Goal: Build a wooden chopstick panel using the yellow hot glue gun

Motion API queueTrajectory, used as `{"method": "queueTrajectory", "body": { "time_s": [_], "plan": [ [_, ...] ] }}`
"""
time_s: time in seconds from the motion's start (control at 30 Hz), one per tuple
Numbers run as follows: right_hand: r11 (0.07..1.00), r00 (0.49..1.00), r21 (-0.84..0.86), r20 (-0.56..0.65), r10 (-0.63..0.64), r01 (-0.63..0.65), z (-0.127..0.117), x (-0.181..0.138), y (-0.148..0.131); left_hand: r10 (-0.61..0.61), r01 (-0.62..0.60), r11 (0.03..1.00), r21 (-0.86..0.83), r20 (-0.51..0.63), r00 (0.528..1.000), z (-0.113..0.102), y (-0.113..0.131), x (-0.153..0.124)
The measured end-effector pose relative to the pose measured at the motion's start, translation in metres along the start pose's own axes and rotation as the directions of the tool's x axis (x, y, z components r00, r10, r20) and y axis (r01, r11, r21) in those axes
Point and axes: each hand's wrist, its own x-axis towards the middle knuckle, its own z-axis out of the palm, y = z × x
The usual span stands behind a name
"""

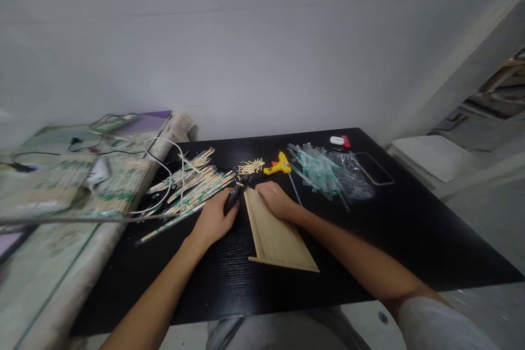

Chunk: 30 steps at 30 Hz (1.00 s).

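Observation:
My right hand (275,199) is closed on the far end of a pale wooden panel (276,235), which looks built from thin sticks laid side by side. A narrow strip runs along the panel's near edge. In my left hand (215,217) is a black-handled tool (232,199), perhaps pliers; its tip is too dark to make out and lies close to the panel's far left corner. Beyond both hands is a small heap of short cut stick pieces (251,166). A yellow glue gun (279,164) lies past my right hand, with a glue stick (295,188) near it.
Wrapped chopsticks (200,188) spread over the left of the black table (221,284), crossed by a white cable (170,175). Emptied plastic sleeves (315,167), a phone (373,168) and a white case (337,140) lie right. Chopstick packs (118,188) rest on the left-hand surface.

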Motion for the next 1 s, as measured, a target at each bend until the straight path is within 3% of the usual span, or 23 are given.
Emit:
{"method": "queueTrajectory", "body": {
  "time_s": [1.0],
  "plan": [
    [0.986,0.995,-0.157,0.091,-0.033,0.047,-0.0001,0.0016,-0.0026,0.012,-0.013,1.0,0.027,0.026,1.0,0.0002,0.0007,-0.0002]
  ]
}}
